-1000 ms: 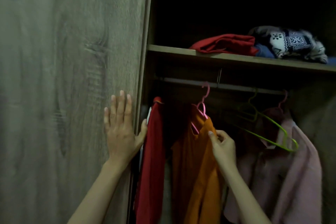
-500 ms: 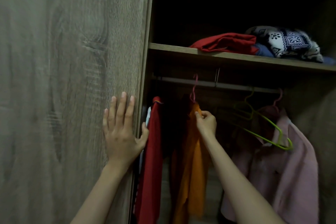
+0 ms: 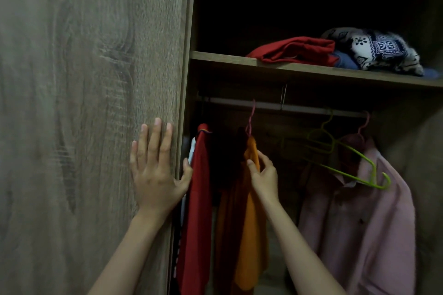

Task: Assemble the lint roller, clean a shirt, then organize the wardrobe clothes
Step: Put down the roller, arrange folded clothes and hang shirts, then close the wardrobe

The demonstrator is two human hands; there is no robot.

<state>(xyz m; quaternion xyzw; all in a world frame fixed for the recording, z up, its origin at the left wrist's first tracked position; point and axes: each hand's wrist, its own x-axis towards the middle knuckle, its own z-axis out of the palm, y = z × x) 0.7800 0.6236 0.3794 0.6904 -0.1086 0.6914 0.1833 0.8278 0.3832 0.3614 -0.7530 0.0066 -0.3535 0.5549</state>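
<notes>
you are pressing your left hand (image 3: 155, 175) flat against the wood-grain wardrobe door (image 3: 84, 103), fingers straight and slightly fanned, with the thumb reaching past the door's edge toward the red garment (image 3: 199, 211) that is hanging just inside. your right hand (image 3: 263, 175) is reaching into the wardrobe and pinching the orange garment (image 3: 249, 235) near its shoulder, thumb on the near side and the curled fingers on the far side of the fabric. that orange piece is hanging from a pink hanger (image 3: 251, 115) whose hook is sitting on the rail (image 3: 299, 108). a dark garment (image 3: 225, 158) is hanging between the red and the orange ones, touching both. further right, well apart from your hand, a pink shirt (image 3: 359, 223) is hanging on its own hanger, and a green hanger (image 3: 347, 165) is dangling tilted in front of its collar. above the rail, the shelf (image 3: 311, 72) is carrying a folded red cloth (image 3: 294, 51), a blue cloth (image 3: 342, 62) beside it, and a black-and-white patterned cloth (image 3: 378, 50) lying on top of the blue one.
</notes>
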